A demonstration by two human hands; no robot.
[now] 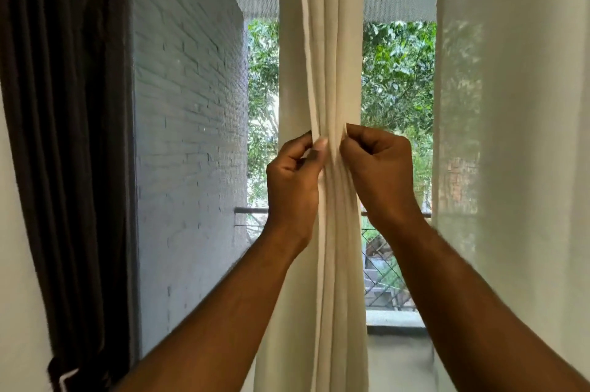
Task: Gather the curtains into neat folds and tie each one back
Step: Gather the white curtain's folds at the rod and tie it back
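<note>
A cream curtain (322, 40) hangs in the middle of the window, bunched into several vertical folds. My left hand (292, 180) pinches the hemmed left edge of the folds at about mid height. My right hand (380, 168) pinches a fold on the right side, level with the left hand. The two hands are a few centimetres apart, with the pleats running between them. A second, sheer cream curtain (517, 136) hangs loose at the right. A dark brown curtain (67, 136) hangs gathered at the far left.
Behind the curtains a mesh-screened window (399, 78) looks out on a grey brick wall (185, 136), green trees and a balcony railing (383, 276). A pale wall (16, 264) lies left of the brown curtain.
</note>
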